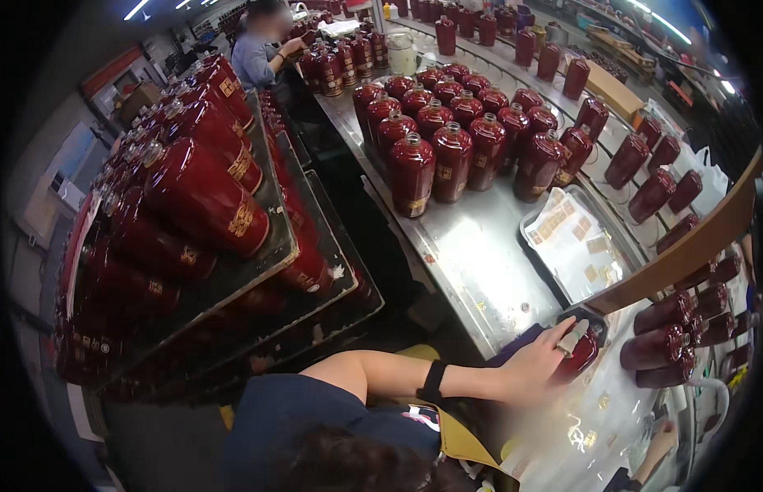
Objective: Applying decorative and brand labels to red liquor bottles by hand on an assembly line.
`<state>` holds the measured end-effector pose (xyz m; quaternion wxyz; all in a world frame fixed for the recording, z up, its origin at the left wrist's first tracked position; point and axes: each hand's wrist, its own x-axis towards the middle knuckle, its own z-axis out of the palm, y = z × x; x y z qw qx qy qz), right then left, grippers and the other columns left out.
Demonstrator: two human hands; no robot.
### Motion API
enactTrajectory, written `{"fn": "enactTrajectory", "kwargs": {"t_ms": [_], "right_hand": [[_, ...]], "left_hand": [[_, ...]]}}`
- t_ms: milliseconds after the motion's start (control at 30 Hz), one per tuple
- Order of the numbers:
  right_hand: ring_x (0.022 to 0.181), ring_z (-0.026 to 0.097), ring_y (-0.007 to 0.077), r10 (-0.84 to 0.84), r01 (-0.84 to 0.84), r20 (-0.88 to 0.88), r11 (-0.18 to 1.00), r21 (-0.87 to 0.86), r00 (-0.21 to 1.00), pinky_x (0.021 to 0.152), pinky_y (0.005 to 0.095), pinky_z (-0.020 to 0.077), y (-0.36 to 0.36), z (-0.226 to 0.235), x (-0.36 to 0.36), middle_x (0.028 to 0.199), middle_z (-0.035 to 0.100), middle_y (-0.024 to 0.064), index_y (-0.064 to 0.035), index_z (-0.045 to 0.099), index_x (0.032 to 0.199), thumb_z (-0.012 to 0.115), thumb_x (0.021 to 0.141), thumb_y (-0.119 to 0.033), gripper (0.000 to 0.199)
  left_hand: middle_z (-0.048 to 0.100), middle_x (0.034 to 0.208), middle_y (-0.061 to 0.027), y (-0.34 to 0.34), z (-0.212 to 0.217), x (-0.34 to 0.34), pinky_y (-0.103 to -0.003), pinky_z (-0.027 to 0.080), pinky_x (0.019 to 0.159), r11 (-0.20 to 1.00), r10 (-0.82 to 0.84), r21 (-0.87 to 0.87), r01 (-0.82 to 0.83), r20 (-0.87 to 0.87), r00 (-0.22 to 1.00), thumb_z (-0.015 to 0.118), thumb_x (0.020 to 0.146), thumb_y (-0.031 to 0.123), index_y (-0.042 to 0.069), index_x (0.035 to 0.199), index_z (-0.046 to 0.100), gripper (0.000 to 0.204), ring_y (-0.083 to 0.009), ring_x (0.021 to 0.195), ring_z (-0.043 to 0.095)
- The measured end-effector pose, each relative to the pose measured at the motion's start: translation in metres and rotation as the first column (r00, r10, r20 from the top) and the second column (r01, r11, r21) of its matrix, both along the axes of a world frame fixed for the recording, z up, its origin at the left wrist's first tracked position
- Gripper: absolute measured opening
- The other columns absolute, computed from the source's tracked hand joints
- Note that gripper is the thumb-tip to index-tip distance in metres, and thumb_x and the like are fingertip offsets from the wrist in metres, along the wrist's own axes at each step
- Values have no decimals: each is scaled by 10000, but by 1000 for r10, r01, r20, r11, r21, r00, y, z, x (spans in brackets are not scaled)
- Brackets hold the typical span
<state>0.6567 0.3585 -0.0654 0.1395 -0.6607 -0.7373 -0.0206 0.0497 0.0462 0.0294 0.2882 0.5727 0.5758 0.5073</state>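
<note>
My left hand [535, 366], with a black band at the wrist and a pale wrap on one finger, is closed over a dark red bottle [575, 366]. The bottle lies tilted in a black holder [584, 314], partly covered by my fingers. A purple cloth-like piece [521, 339] shows beside the hand. At the lower right, what appears to be my right hand [662, 440] is over a plastic-covered surface [562, 439]; its fingers are too small to make out. Gold scraps lie on that surface.
A metal tray [635, 256] holds white sheets with gold labels. Red bottles [452, 164] crowd the metal table [472, 246]; more stand on stacked black trays [293, 246] at left. A wooden board [685, 238] rises at right. A person [254, 57] works at the far left.
</note>
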Motion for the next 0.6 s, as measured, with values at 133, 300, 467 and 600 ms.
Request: {"fn": "enactTrajectory", "kwargs": {"t_ms": [133,300,467,600], "right_hand": [[1016,697,238,32,-35,-177,999,-15,984,895,358,531,-84,95,-110,1105,730,151,7,658,1234,635,1027,-225,312],[722,465,79,339,-248,-466,937,246,817,657,246,401,-206,160,-303,869,615,18,1,663,1022,641,987,-37,56],[683,511,136,347,-238,-476,931,276,808,614,268,400,-240,165,-376,853,651,56,-7,690,940,706,896,26,58],[661,510,116,286,-180,-568,955,237,772,590,264,392,-258,157,-384,832,657,42,-4,704,936,727,881,26,67]], "left_hand": [[123,1603,-428,0,-13,-14,-462,253,1228,989,-118,69,131,-163,980,838,795,355,-170,1333,493,827,-521,1486,236],[129,1648,-313,-29,6,-43,-509,151,1263,945,-317,25,326,-166,934,985,573,416,-34,1604,180,1383,-502,1539,86],[472,1490,-235,-25,-6,-49,-453,368,1158,975,-164,93,203,-316,935,874,750,146,-2,1424,538,767,-404,1385,456],[608,1354,-207,-25,8,-38,-406,499,1029,969,-242,52,240,28,970,874,752,114,-2,1381,561,712,-363,1225,610]]}}
